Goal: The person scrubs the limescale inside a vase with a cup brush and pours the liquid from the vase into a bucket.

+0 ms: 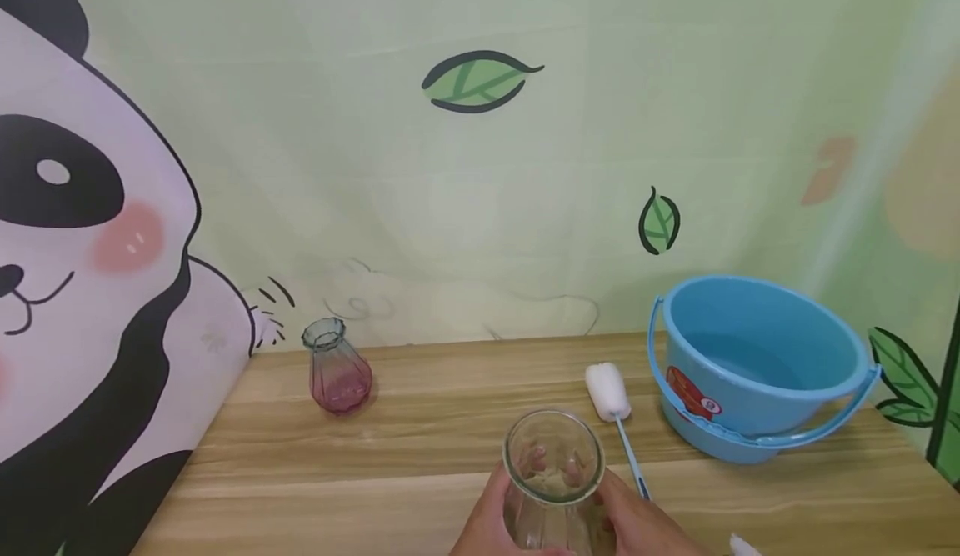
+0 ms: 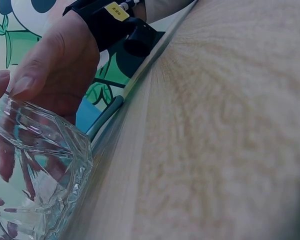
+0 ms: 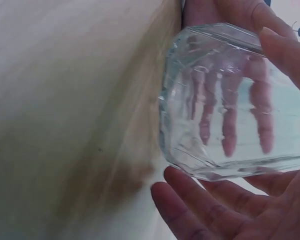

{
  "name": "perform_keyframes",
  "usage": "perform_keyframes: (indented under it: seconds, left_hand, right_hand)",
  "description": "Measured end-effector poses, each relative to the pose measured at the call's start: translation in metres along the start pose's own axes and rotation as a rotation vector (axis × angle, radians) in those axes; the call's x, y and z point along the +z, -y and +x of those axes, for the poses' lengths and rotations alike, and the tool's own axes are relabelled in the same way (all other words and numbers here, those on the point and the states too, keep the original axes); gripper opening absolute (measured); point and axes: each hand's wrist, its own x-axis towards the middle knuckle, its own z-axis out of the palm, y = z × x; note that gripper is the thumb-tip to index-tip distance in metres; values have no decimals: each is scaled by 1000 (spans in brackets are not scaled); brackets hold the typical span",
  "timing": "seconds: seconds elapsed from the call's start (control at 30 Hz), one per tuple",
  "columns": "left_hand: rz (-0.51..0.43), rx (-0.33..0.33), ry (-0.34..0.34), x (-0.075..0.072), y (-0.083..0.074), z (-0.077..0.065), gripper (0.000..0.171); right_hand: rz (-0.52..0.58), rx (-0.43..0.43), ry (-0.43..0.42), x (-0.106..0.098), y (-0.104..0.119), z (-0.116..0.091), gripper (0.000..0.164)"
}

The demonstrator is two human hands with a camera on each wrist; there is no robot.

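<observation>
Both hands hold a clear glass vase (image 1: 553,523) with a round rim, low at the front of the table in the head view. My left hand (image 1: 489,516) grips its left side and my right hand (image 1: 647,524) its right side. Fingers show through the glass. In the left wrist view the faceted vase base (image 2: 65,185) is tipped sideways in the picture, close to the tabletop. The right wrist view shows the vase (image 3: 215,115) between the two hands, fingers spread along its walls.
A blue bucket (image 1: 750,406) with its handle lowered stands at the right. Beside it lies a sponge brush (image 1: 607,391) with a white head and blue handle. A pink-and-grey glass vase (image 1: 341,377) stands back left. A small white thing (image 1: 742,546) pokes in at the bottom edge.
</observation>
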Motion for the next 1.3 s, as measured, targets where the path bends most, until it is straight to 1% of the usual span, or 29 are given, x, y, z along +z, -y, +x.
perform_keyframes:
  seconds: [0.07,0.1,0.17,0.23,0.3,0.33,0.4,0.5,0.6,0.67,0.77,0.83,0.9,1.0,1.1,1.17,1.3]
  left_hand:
    - [10,3,-4,0,-1,1,99]
    - [3,-6,-2,0,-3,1,99]
    - [-4,-5,8,-1,-4,3,98]
    - [-3,4,16,-2,-4,4,98]
    - [-4,7,23,-3,-5,6,99]
    - [-2,13,26,-4,-4,7,99]
    - [-7,20,30,-4,-5,8,100]
    - [-27,41,49,-5,-4,9,99]
    - [-44,77,65,-4,-3,9,95]
    - [-53,74,71,-4,-3,9,94]
    - [-55,61,68,-4,-3,8,92]
    - [-47,55,62,-3,-3,6,91]
    - [-35,62,52,-3,-3,5,91]
    - [-14,67,37,-3,-1,4,91]
    - [5,67,25,-2,1,3,91]
    - [11,57,19,-1,1,2,91]
    - [4,40,12,0,0,-1,91]
  right_hand:
    - [19,24,10,-6,5,-2,87]
    - [17,20,3,-9,7,-3,85]
    - [19,45,-14,-19,15,-6,79]
    - [-31,51,-62,-27,19,-9,76]
    - [-91,46,-121,-34,21,-11,78]
    - [-104,65,-142,-37,22,-12,77]
    - [-137,88,-186,-40,20,-13,78]
    - [-147,146,-230,-44,16,-13,73]
    - [-187,198,-262,-45,11,-14,69]
    - [-215,221,-275,-45,8,-16,68]
    - [-284,267,-281,-44,5,-18,68]
    - [-337,328,-284,-44,3,-19,68]
    - [-388,386,-274,-44,0,-19,67]
    - [-434,475,-239,-44,-6,-19,62]
    - [-444,536,-187,-42,-12,-20,51]
    - [-452,551,-154,-39,-15,-21,44]
    - [-464,541,-100,-33,-18,-22,34]
